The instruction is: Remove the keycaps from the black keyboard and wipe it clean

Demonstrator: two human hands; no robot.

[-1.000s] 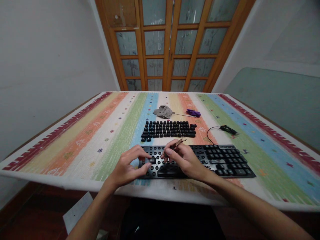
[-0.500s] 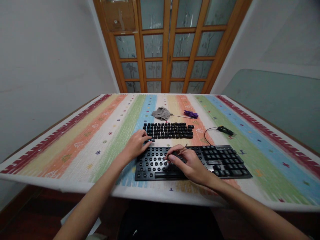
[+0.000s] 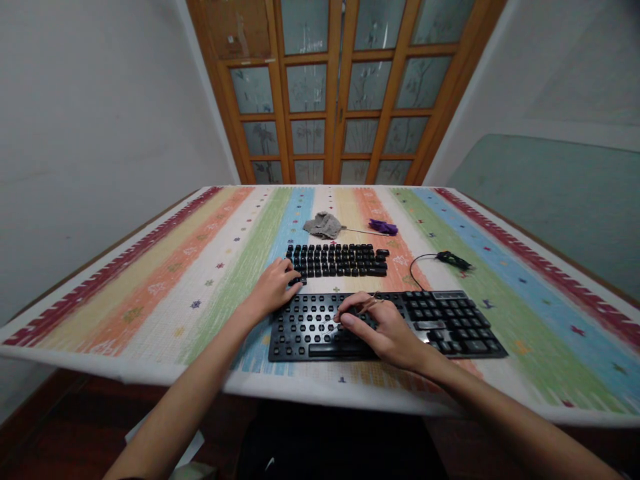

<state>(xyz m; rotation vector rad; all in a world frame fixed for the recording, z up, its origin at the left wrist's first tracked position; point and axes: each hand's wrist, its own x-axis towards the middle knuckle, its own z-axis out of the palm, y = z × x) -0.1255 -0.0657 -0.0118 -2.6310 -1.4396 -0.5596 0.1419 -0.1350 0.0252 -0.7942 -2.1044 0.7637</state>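
Note:
A black keyboard (image 3: 330, 350) lies near the table's front edge, its left part stripped of most keycaps and the long space bar still on. Behind it, removed black keycaps (image 3: 345, 260) stand in several rows. My left hand (image 3: 273, 285) is at the front left end of these rows, thumb and fingers closed on a dark keycap (image 3: 299, 281) at the cloth. Over the bare middle of the keyboard, my right hand (image 3: 383, 330) grips a thin wire keycap puller (image 3: 373, 303). Its wire end points left over the switches; my fingers hide most of its handle.
A grey cloth (image 3: 323, 226), a thin rod (image 3: 365, 232) and a purple cloth-like bundle (image 3: 383, 227) lie behind the keycaps. The keyboard's bundled cable (image 3: 453, 260) is at the right. A striped tablecloth (image 3: 175, 287) covers the table.
My left hand has set the keycap slightly closer to the front of the keycap rows. My right hand has shifted a little, still holding the puller over the keyboard.

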